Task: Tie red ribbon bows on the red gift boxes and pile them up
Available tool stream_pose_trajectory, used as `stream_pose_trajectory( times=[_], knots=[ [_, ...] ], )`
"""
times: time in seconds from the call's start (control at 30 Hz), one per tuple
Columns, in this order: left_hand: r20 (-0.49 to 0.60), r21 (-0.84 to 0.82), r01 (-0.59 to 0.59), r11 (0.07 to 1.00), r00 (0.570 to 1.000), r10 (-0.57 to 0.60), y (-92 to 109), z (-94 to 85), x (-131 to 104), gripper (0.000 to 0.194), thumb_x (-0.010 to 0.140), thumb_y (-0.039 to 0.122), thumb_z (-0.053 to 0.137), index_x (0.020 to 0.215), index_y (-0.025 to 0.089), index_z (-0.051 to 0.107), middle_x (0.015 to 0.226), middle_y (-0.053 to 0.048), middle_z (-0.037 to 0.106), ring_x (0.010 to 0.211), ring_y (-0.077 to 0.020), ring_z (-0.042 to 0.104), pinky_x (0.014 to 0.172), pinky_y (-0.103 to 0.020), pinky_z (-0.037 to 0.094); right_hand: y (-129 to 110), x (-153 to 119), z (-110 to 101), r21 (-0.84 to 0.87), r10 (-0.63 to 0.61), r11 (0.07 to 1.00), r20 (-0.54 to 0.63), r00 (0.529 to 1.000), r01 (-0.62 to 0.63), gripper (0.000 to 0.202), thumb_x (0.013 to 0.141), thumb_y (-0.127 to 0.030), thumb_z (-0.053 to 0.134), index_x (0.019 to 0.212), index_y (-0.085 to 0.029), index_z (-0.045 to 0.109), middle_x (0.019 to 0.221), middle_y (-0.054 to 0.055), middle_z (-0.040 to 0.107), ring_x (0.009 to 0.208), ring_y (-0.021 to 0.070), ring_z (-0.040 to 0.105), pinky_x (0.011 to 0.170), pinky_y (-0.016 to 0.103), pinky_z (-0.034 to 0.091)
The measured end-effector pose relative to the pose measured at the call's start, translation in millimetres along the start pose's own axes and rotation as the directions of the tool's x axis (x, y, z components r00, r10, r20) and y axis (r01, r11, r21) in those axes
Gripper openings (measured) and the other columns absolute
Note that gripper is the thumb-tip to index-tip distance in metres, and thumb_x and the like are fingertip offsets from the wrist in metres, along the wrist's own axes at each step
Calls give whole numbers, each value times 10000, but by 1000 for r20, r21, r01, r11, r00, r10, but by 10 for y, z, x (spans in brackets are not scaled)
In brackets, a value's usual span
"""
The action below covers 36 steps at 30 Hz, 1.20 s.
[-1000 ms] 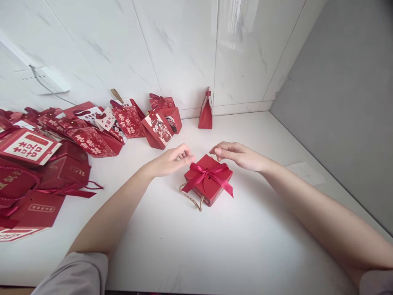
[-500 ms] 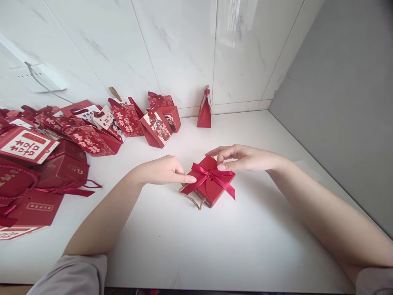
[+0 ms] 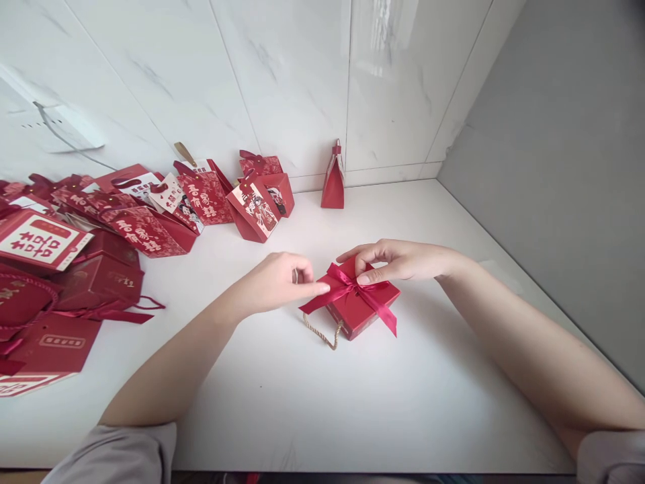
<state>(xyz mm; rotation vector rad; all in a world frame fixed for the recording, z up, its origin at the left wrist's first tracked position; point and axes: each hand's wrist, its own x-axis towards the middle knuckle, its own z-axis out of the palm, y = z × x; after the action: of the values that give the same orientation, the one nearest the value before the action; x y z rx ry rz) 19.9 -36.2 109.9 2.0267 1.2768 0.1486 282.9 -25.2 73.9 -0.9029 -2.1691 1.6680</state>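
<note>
A flat red gift box [image 3: 347, 316] lies on the white table, tied with a shiny crimson ribbon bow [image 3: 347, 288]. A twisted gold cord handle [image 3: 320, 333] hangs out from its near left side. My right hand [image 3: 390, 261] rests over the far right part of the box, its thumb and curled index finger closed at the ribbon bow. My left hand [image 3: 288, 282] is at the box's left edge. Its thumb points to the ribbon and there is a gap between thumb and curled fingers; I see nothing held in it.
At the left, many red gift boxes with ribbons and white labels [image 3: 43, 238] are piled together. Several tent-shaped boxes [image 3: 254, 210] stand along the tiled wall, and one single red box [image 3: 333, 181] stands farther right. A grey panel [image 3: 554, 168] borders the right side.
The gift box has shifted slightly right and turned a little. My left hand has loosened from its left edge and its fingers have lifted. My right hand stays at the bow.
</note>
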Motion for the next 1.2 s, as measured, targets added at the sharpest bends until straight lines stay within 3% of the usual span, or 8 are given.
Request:
stream_pose_trajectory(
  times=[0.07, 0.1, 0.23, 0.37, 0.5, 0.63, 0.9, 1.2],
  knots=[
    [-170, 3, -47, 999, 984, 47, 42, -11, -67, 395, 781, 565, 629, 695, 182, 589, 656, 20, 516, 560, -94, 395, 508, -232, 304, -23, -11, -7, 4, -11, 1000, 13, 1000, 11, 360, 817, -539, 655, 834, -182, 694, 1163, 70, 642, 1043, 217, 571, 891, 344, 439],
    [-189, 9, -50, 999, 981, 50, 53, -18, -93, 407, 794, 571, 613, 683, 181, 578, 635, 22, 490, 546, -91, 377, 498, -235, 289, -36, -18, -12, 3, -17, 1000, 21, 1000, 17, 354, 818, -533, 655, 828, -181, 692, 1148, 69, 645, 1021, 210, 574, 885, 344, 439],
    [50, 43, 42, 998, 998, -44, 15, -17, -86, 498, 811, 636, 551, 628, 174, 575, 546, 23, 410, 479, -88, 343, 440, -249, 211, -69, -45, -43, -13, -27, 1000, 57, 998, 28, 312, 810, -508, 670, 798, -197, 686, 1112, 53, 655, 990, 202, 577, 885, 348, 438],
    [266, -118, 123, 985, 960, -88, -59, 28, 54, 456, 806, 622, 574, 782, 173, 646, 733, -25, 618, 632, -144, 589, 500, -228, 409, -64, -52, -63, -30, -20, 999, 67, 998, 22, 292, 800, -498, 686, 806, -206, 689, 1079, 46, 660, 990, 199, 571, 877, 340, 438],
    [384, -271, 246, 931, 914, -130, -90, 41, 163, 463, 763, 607, 653, 870, 156, 653, 889, -51, 682, 699, -156, 676, 662, -281, 536, -47, -54, -70, -21, -17, 1000, 72, 997, 19, 281, 801, -485, 689, 822, -205, 695, 1086, 46, 661, 1004, 200, 574, 882, 337, 438],
    [417, -297, 249, 922, 902, -110, -114, 37, 196, 448, 732, 570, 712, 873, 146, 682, 891, -63, 713, 728, -154, 698, 751, -298, 552, -39, -68, -80, -6, -17, 1000, 85, 996, 17, 263, 803, -456, 697, 841, -196, 694, 1180, 59, 644, 1038, 204, 574, 890, 334, 443],
    [452, -250, 223, 942, 888, -91, -105, 94, 169, 402, 730, 554, 724, 857, 173, 736, 582, 0, 636, 504, -130, 637, 520, -230, 501, -74, -110, -108, 2, -24, 1000, 137, 990, 24, 208, 828, -398, 684, 789, -193, 676, 1134, 52, 667, 1067, 203, 583, 929, 337, 444],
    [421, -301, 183, 936, 906, -42, -55, 112, 111, 346, 773, 507, 696, 855, 171, 720, 572, 14, 611, 432, -97, 572, 440, -207, 451, -72, -130, -112, -14, 15, 1000, 146, 989, -13, 210, 814, -402, 691, 765, -201, 654, 1135, 43, 655, 1044, 204, 589, 924, 342, 455]
  ],
)
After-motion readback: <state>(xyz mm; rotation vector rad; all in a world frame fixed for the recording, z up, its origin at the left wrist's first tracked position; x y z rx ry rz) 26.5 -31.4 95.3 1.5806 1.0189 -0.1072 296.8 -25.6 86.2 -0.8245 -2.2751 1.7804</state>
